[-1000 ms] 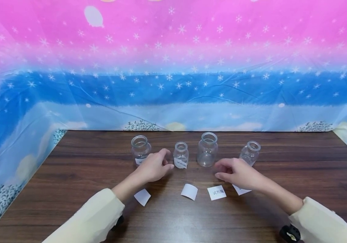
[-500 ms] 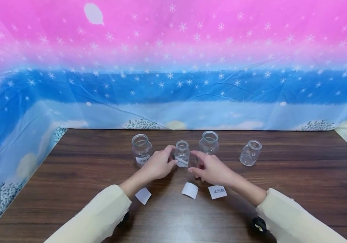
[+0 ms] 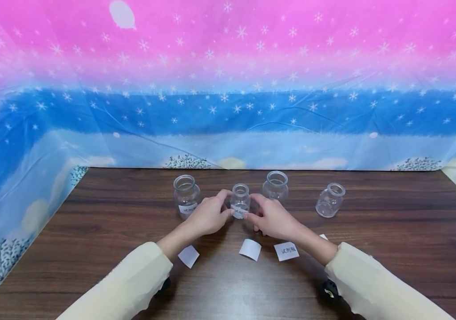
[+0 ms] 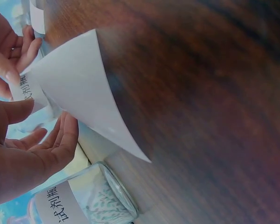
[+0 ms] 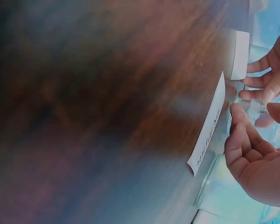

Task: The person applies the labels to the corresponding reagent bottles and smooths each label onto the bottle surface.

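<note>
A small clear glass jar (image 3: 240,198) stands upright mid-table, with a white label (image 3: 237,210) bearing handwritten characters across its front. My left hand (image 3: 208,216) holds the jar from its left side, thumb near the label's left end. From the other side my right hand (image 3: 274,219) curls its finger and thumb round the jar, the thumb pressing by the label's right end. In the left wrist view the label (image 4: 24,87) lies between both thumbs. Several fingers partly hide the jar in both wrist views.
A larger labelled jar (image 3: 186,190) stands to the left. Another large jar (image 3: 276,189) is behind my right hand, and a small jar (image 3: 330,202) stands farther right. Paper slips (image 3: 189,256) lie in front, among them a curved one (image 3: 250,250) and a written one (image 3: 286,251).
My right hand has moved left from near the far-right jar to the small labelled jar and now holds it. The left hand has shifted slightly right onto the same jar.
</note>
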Motion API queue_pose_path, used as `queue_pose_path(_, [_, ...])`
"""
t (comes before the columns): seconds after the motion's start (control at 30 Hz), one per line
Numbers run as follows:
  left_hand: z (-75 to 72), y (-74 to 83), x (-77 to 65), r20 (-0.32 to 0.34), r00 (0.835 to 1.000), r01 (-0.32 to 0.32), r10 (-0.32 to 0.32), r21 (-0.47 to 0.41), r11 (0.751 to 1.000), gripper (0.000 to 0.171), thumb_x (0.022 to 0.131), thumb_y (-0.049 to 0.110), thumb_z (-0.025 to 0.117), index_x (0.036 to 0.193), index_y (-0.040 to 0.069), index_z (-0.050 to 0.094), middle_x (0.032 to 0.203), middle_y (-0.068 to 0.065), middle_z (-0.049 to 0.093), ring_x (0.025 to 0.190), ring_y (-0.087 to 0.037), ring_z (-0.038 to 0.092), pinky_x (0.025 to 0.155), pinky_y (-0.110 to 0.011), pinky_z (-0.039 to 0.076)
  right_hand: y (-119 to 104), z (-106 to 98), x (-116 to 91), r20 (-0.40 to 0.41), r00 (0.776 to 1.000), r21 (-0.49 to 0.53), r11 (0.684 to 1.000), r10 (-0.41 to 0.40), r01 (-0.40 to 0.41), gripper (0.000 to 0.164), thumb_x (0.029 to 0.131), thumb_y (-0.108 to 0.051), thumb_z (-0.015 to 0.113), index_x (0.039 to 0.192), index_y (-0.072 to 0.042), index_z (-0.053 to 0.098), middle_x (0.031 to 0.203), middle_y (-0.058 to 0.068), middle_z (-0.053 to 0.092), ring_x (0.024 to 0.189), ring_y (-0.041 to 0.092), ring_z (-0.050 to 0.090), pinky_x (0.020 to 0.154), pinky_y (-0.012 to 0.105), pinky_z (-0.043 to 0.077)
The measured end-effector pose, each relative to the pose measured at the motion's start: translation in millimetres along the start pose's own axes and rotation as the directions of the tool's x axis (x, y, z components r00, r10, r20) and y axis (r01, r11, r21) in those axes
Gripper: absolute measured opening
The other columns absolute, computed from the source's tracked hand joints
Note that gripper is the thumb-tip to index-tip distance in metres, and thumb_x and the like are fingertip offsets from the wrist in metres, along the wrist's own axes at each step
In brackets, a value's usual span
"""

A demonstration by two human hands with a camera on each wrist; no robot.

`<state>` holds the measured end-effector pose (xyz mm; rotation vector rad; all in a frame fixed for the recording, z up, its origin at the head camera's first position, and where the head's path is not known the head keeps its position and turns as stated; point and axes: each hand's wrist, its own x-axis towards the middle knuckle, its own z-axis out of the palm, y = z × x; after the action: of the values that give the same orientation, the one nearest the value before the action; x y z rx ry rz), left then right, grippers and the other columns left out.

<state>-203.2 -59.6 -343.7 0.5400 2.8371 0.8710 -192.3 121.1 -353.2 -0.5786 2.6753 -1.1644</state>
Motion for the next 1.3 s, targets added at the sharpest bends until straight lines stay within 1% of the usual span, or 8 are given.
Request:
queue_pose_path(0.07, [-0.2, 0.1, -0.1, -0.003, 1.000, -0.001, 0.001, 0.000, 1.000, 0.036, 0.090, 0.015, 0.057, 0.124, 0.007, 0.048, 0.078, -0.003, 0.059, 0.068, -0.015, 0.054, 0.062, -0.031, 0.043, 0.4, 0.8, 1.3, -0.021, 1.000, -0.013, 1.000, -0.007, 0.006, 0.050, 0.089, -0.014, 0.059, 0.131, 0.004, 0.038, 0.056, 0.004, 0.057, 0.042, 0.014, 0.051, 0.043, 0.028, 0.043])
queue_pose_path(0.2, [-0.1, 0.1, 0.0, -0.005, 1.000, -0.007, 0.007, -0.003, 1.000, 0.036, 0.090, 0.015, 0.058, 0.123, 0.007, 0.048, 0.078, -0.003, 0.060, 0.067, -0.015, 0.054, 0.062, -0.030, 0.043, 0.9, 2.6, 3.2, -0.052, 0.999, -0.029, 1.000, 0.008, -0.010, 0.046, 0.089, -0.013, 0.059, 0.127, 0.004, 0.042, 0.055, 0.003, 0.056, 0.041, 0.012, 0.049, 0.042, 0.028, 0.042])
queue_pose_path(0.3, [0.1, -0.1, 0.1, -0.002, 1.000, -0.006, 0.006, -0.004, 1.000, 0.036, 0.090, 0.015, 0.057, 0.123, 0.007, 0.048, 0.077, -0.003, 0.059, 0.066, -0.014, 0.053, 0.061, -0.030, 0.043, 0.5, 3.1, 3.8, -0.056, 0.998, -0.021, 0.999, 0.023, -0.025, 0.043, 0.090, -0.012, 0.058, 0.127, 0.004, 0.042, 0.055, 0.003, 0.057, 0.041, 0.012, 0.049, 0.041, 0.028, 0.042])
queue_pose_path(0.63, [0.2, -0.6, 0.3, -0.012, 1.000, -0.010, 0.010, 0.001, 1.000, 0.035, 0.090, 0.014, 0.057, 0.123, 0.008, 0.049, 0.078, -0.003, 0.060, 0.069, -0.016, 0.055, 0.063, -0.032, 0.043, 2.7, 1.8, 4.1, -0.057, 0.998, -0.027, 1.000, -0.016, 0.014, 0.031, 0.092, -0.005, 0.051, 0.121, 0.005, 0.048, 0.054, 0.005, 0.055, 0.040, 0.012, 0.049, 0.041, 0.027, 0.042])
queue_pose_path(0.77, [0.2, -0.5, 0.2, -0.014, 1.000, -0.009, 0.009, 0.000, 1.000, 0.035, 0.090, 0.014, 0.057, 0.123, 0.008, 0.049, 0.078, -0.003, 0.060, 0.069, -0.016, 0.055, 0.064, -0.032, 0.044, 2.7, 1.3, 4.5, -0.051, 0.999, -0.032, 0.999, -0.014, 0.012, 0.031, 0.093, -0.006, 0.050, 0.121, 0.005, 0.048, 0.055, 0.005, 0.055, 0.040, 0.013, 0.050, 0.042, 0.027, 0.042])
queue_pose_path(1.0, [0.5, 0.1, 0.0, -0.009, 1.000, -0.002, 0.002, 0.000, 1.000, 0.035, 0.090, 0.015, 0.057, 0.123, 0.008, 0.049, 0.080, -0.004, 0.061, 0.072, -0.017, 0.057, 0.064, -0.033, 0.044, 0.2, 1.1, 4.7, -0.043, 0.999, -0.040, 0.999, 0.021, -0.023, 0.033, 0.092, -0.008, 0.053, 0.122, 0.005, 0.048, 0.056, 0.005, 0.055, 0.042, 0.017, 0.053, 0.045, 0.026, 0.043])
queue_pose_path(1.13, [0.3, 0.1, -0.1, -0.007, 1.000, -0.007, 0.007, -0.006, 1.000, 0.034, 0.090, 0.014, 0.057, 0.123, 0.007, 0.048, 0.080, -0.004, 0.061, 0.071, -0.016, 0.057, 0.063, -0.032, 0.044, 0.1, 0.6, 4.8, -0.038, 0.999, -0.040, 0.999, 0.013, -0.015, 0.032, 0.093, -0.008, 0.052, 0.121, 0.006, 0.048, 0.056, 0.005, 0.055, 0.043, 0.017, 0.053, 0.045, 0.026, 0.044])
queue_pose_path(1.3, [-0.4, -0.8, -0.2, -0.020, 1.000, -0.015, 0.015, -0.004, 1.000, 0.032, 0.090, 0.014, 0.057, 0.121, 0.007, 0.050, 0.079, -0.004, 0.061, 0.070, -0.016, 0.056, 0.064, -0.032, 0.044, -0.2, -0.8, 4.5, -0.032, 0.999, -0.047, 0.999, -0.001, 0.000, 0.031, 0.094, -0.009, 0.050, 0.121, 0.007, 0.049, 0.056, 0.004, 0.055, 0.043, 0.018, 0.053, 0.048, 0.025, 0.044])
